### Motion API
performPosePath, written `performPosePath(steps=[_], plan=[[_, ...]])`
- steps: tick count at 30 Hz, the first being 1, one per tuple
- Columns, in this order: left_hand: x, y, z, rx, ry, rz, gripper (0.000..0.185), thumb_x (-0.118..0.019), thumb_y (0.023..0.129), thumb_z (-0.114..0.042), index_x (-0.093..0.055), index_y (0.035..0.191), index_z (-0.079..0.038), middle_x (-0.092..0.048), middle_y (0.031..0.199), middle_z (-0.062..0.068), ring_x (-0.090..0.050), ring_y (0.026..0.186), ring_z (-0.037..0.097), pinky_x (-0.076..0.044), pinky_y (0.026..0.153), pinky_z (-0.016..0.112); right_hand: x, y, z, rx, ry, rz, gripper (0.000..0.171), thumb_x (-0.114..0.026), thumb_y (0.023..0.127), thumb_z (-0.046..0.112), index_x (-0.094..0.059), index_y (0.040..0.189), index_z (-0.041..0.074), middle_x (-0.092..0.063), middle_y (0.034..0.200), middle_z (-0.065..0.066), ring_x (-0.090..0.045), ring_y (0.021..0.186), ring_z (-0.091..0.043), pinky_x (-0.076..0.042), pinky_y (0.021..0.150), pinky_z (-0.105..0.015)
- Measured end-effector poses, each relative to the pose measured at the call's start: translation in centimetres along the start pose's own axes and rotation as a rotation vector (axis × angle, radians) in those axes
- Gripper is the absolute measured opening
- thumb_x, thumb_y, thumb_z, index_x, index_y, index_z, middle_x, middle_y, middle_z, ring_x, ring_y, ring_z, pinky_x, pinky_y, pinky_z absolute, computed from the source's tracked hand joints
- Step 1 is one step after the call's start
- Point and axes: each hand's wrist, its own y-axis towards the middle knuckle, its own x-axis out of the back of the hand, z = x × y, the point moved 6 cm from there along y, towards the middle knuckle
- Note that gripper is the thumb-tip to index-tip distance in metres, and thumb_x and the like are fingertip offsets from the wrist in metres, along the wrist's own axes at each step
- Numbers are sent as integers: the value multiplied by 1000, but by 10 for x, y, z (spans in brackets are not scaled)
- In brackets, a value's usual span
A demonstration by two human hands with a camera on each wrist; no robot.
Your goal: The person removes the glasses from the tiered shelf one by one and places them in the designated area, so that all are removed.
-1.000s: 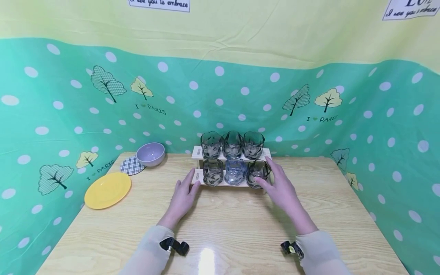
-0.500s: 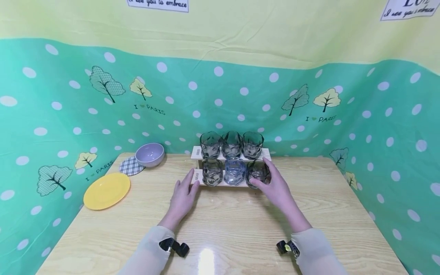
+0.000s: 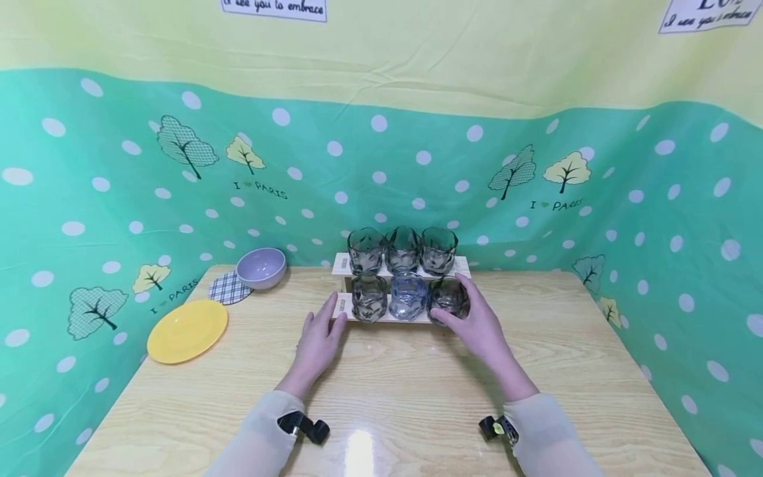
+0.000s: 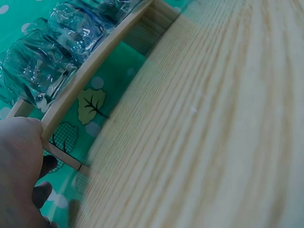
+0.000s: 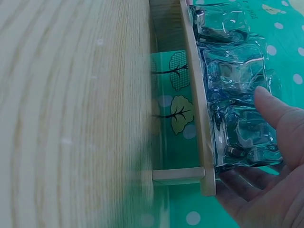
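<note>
A two-tier wooden rack stands at the back of the table with three glasses on each shelf. My right hand curls round the dark glass at the right end of the lower shelf, thumb in front and fingers behind. In the right wrist view the right hand wraps the nearest glass above the shelf edge. My left hand rests with straight fingers against the left end of the lower shelf. The left wrist view shows that hand touching the shelf end. A blue glass sits mid-row.
A yellow plate, a checked coaster and a lilac bowl lie at the table's back left. The wooden table is hemmed by a green spotted cloth on three sides.
My right hand has slid a little left and closed its thumb and fingers round the lower right glass. The left hand has stayed at the shelf end.
</note>
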Motion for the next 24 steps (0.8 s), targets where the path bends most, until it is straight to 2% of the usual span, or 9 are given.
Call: performPosePath(steps=[14,24], plan=[[-1,-1,3,15,-4,12,63,-50,120,-33,-33,173,-6,-38,175,17,-37,161,38,-4,137,58,1,0,-1,-10,-3,-37,103,-93,90,50,-37,172,23,-49,168,-18,-52,147,-48,-44,120,-66],[-1,0,2,15,1,21,63,-50,120,-33,-31,174,-6,-37,175,18,-37,161,38,-4,137,58,12,-1,-3,-37,10,-33,106,-94,85,56,-40,171,26,-54,162,-21,-60,136,-49,-52,112,-68]])
